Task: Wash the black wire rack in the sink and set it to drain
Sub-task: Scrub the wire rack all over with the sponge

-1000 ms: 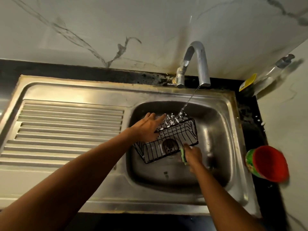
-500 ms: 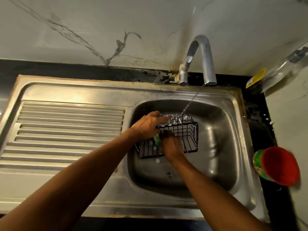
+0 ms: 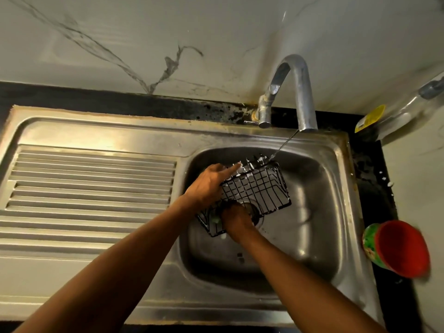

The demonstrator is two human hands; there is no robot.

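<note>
Half-hiding sponge (image 3: 214, 219): right hand (image 3: 236, 218).

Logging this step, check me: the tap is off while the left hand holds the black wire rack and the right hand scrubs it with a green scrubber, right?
No, the tap is running: the head view shows a thin stream hitting the black wire rack. The rest holds: left hand holding it, right hand scrubbing with the green scrubber.
</note>
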